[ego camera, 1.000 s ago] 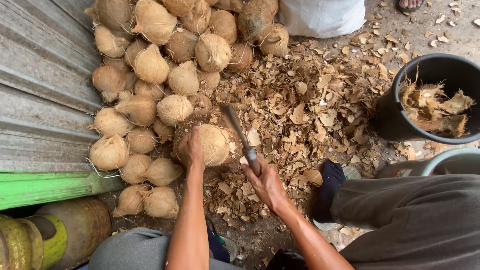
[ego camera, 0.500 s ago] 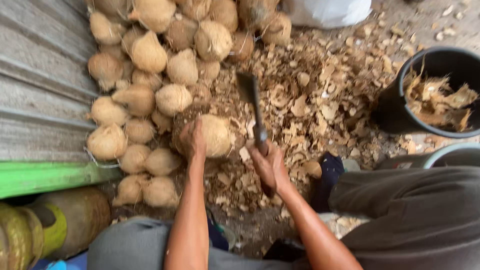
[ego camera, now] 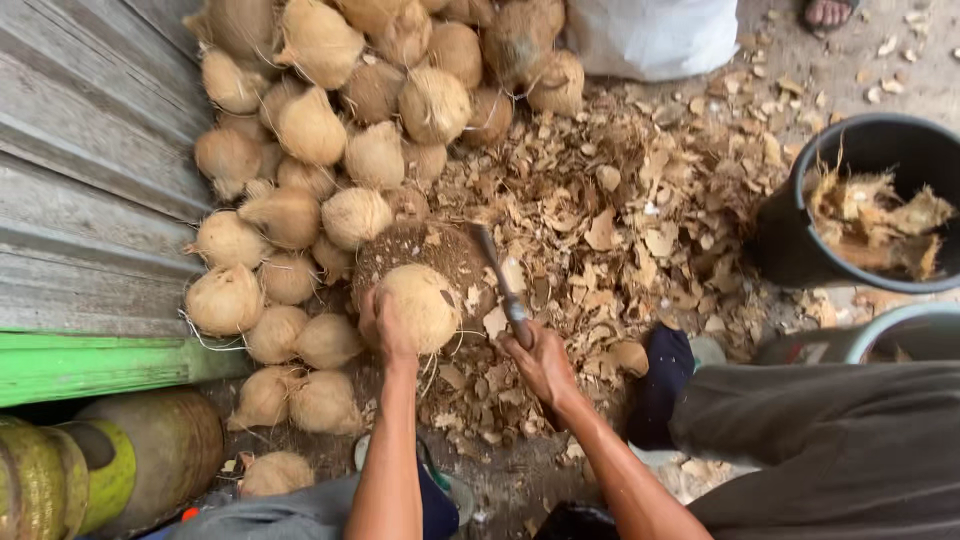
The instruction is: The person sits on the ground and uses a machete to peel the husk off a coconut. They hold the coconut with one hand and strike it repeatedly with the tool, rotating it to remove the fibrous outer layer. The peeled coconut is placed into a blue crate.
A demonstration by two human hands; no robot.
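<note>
My left hand (ego camera: pixel 383 326) grips a pale, husked coconut (ego camera: pixel 425 305) and holds it on a round brown chopping block (ego camera: pixel 440 252). My right hand (ego camera: pixel 543 362) is closed on the handle of a chopping knife (ego camera: pixel 497 276). Its dark blade points away from me, just right of the coconut and low over the block. A pile of several husked coconuts (ego camera: pixel 330 140) lies to the left and behind the block.
Brown husk chips (ego camera: pixel 640 210) cover the ground to the right. A black bucket (ego camera: pixel 790 240) with husk scraps stands at the right edge. A corrugated metal wall (ego camera: pixel 80 180) runs along the left. A white sack (ego camera: pixel 650 35) and another person's foot (ego camera: pixel 828 12) are at the top.
The knife was raised beside the coconut half a second ago and has come down low next to it. My left hand keeps holding the coconut on the block.
</note>
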